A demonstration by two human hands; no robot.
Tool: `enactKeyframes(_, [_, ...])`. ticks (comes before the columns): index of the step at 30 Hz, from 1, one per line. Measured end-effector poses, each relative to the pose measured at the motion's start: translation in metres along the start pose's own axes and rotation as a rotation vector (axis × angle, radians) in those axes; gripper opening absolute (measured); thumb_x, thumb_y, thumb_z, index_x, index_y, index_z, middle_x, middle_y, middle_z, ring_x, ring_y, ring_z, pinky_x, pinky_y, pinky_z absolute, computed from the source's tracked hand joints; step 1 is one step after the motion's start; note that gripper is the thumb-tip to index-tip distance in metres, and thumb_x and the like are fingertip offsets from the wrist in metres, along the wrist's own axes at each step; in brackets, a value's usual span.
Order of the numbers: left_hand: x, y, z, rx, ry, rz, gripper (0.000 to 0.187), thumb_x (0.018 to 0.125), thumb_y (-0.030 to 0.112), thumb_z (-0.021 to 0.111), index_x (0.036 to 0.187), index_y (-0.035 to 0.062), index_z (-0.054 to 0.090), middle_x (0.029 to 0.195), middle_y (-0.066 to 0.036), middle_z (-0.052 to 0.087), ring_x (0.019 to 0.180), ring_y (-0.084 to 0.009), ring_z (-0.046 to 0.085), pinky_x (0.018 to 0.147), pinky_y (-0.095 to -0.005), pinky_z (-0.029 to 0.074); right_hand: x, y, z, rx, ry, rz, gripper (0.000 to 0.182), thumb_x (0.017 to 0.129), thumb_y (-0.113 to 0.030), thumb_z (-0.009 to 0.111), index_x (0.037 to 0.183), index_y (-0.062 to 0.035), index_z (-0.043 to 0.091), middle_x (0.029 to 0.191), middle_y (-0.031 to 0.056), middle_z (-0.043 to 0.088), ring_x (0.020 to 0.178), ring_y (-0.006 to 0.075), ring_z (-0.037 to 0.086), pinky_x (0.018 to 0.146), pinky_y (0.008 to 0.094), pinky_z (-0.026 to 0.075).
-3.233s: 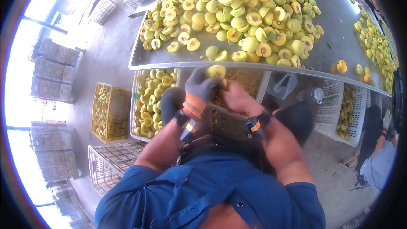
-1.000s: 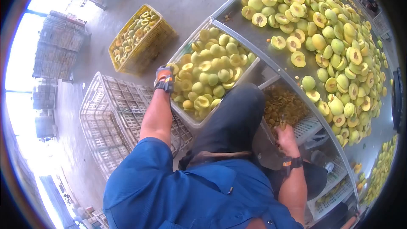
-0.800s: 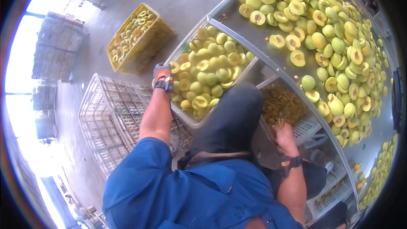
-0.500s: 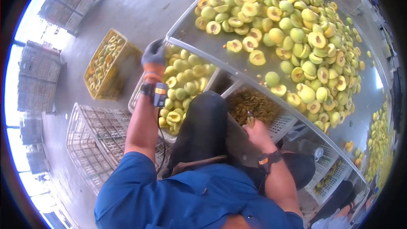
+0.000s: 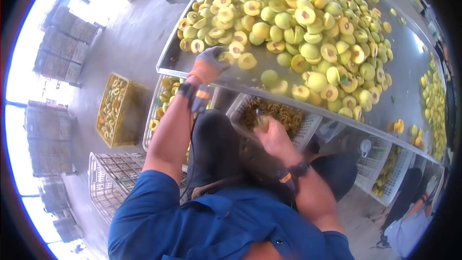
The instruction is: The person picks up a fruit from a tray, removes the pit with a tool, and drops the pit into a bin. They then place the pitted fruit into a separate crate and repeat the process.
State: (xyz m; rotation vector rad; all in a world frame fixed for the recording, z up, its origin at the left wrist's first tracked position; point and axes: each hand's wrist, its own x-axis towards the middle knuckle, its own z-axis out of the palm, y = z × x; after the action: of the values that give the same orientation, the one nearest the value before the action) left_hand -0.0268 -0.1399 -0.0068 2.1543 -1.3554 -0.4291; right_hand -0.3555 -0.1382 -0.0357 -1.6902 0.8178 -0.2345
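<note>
My left hand, in a grey and orange glove, is over the near left part of the metal table. Its fingers are at a yellow-green peach half; blur hides whether they grip it. A large heap of peach halves covers much of the table. My right hand is bare and closed around a small tool with a yellowish handle and a thin metal tip. This tool is above a white crate holding brown, shrivelled-looking scraps.
The metal table's raised rim runs across in front of me. Below it, left of my knee, stands a crate of peaches. Further left are a yellow crate of halves and an openwork crate. A person sits at right.
My left hand has gone from above the peach crate, up and right, to the fruit on the table. My right hand still holds the tool over the scraps. The view has shifted.
</note>
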Motion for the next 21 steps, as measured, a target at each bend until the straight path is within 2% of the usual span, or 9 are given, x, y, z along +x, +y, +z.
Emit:
enactKeyframes(2, [-0.028,0.041,-0.007,-0.087,0.014,0.082,0.058,0.082,0.009,0.085,0.137,0.0064,0.067,0.122,-0.015,0.075,0.106,-0.0206,0.072,0.098,-0.0335,0.057,0.000,-0.013,-0.011,0.133,0.071,-0.005,0.033,0.096,-0.025,0.070,0.111,0.0035,0.064,0.098,0.0258,0.073,0.096,0.0421,0.071,0.086,0.0479,0.054])
enactKeyframes(5, [-0.072,0.102,-0.001,-0.302,-0.156,0.104,0.064,0.083,0.004,0.085,0.142,0.0037,0.062,0.129,-0.015,0.073,0.112,-0.0168,0.069,0.098,-0.0330,0.057,0.003,-0.023,-0.022,0.264,0.281,-0.210,0.031,0.100,-0.026,0.069,0.111,0.0022,0.065,0.093,0.0159,0.073,0.083,0.0281,0.071,0.075,0.0412,0.054])
enactKeyframes(6, [-0.076,0.092,0.020,-0.350,-0.186,0.166,0.067,0.084,0.003,0.084,0.146,0.0012,0.057,0.132,-0.013,0.070,0.113,-0.0163,0.067,0.099,-0.0327,0.057,0.003,-0.026,-0.026,0.373,0.252,-0.169,0.030,0.101,-0.026,0.068,0.112,0.0019,0.066,0.092,0.0132,0.073,0.080,0.0242,0.069,0.072,0.0380,0.053])
enactKeyframes(9, [-0.098,0.126,0.039,-0.461,-0.227,0.162,0.067,0.085,0.000,0.084,0.146,0.0004,0.057,0.126,-0.011,0.072,0.111,-0.0153,0.067,0.098,-0.0323,0.056,-0.005,-0.029,-0.037,0.717,0.144,-0.009,0.028,0.104,-0.026,0.066,0.113,0.0007,0.067,0.089,0.0064,0.070,0.073,0.0139,0.064,0.065,0.0291,0.048])
enactKeyframes(11, [-0.111,0.143,0.046,-0.606,-0.159,0.027,0.060,0.086,0.002,0.082,0.142,-0.0009,0.060,0.122,-0.010,0.073,0.109,-0.0146,0.067,0.096,-0.0307,0.056,-0.013,-0.029,-0.041,0.965,0.044,0.164,0.026,0.106,-0.025,0.064,0.114,0.0001,0.067,0.088,0.0037,0.068,0.070,0.0091,0.060,0.062,0.0241,0.044])
enactKeyframes(14, [-0.129,0.140,0.067,-0.858,-0.064,-0.075,0.051,0.089,0.005,0.079,0.137,-0.0015,0.066,0.122,-0.010,0.074,0.108,-0.0142,0.068,0.095,-0.0291,0.056,-0.018,-0.009,-0.033,1.013,0.018,0.093,0.027,0.105,-0.024,0.064,0.115,0.0011,0.066,0.089,0.0075,0.070,0.073,0.0161,0.065,0.065,0.0317,0.049])
enactKeyframes(17, [-0.138,0.134,0.072,-0.899,-0.013,-0.099,0.049,0.089,0.003,0.077,0.137,-0.0012,0.067,0.124,-0.010,0.074,0.108,-0.0141,0.068,0.095,-0.0292,0.057,-0.034,-0.006,-0.028,0.265,0.306,-0.302,0.029,0.102,-0.023,0.065,0.116,0.0031,0.064,0.093,0.0170,0.073,0.080,0.0312,0.071,0.073,0.0424,0.054])
enactKeyframes(20, [-0.144,0.134,0.061,-0.784,-0.059,-0.071,0.046,0.088,0.007,0.082,0.132,-0.0015,0.070,0.123,-0.011,0.075,0.109,-0.0143,0.069,0.097,-0.0298,0.055,-0.058,-0.021,-0.039,0.087,0.222,-0.282,0.031,0.098,-0.021,0.066,0.115,0.0048,0.062,0.097,0.0287,0.072,0.091,0.0480,0.070,0.082,0.0507,0.054])
enactKeyframes(21, [-0.147,0.136,0.061,-0.750,-0.059,-0.029,0.046,0.088,0.005,0.080,0.133,-0.0015,0.070,0.124,-0.011,0.075,0.109,-0.0143,0.069,0.097,-0.0299,0.055,-0.059,-0.020,-0.041,0.040,0.221,-0.286,0.031,0.097,-0.020,0.066,0.115,0.0048,0.061,0.098,0.0305,0.071,0.093,0.0499,0.069,0.083,0.0511,0.053])
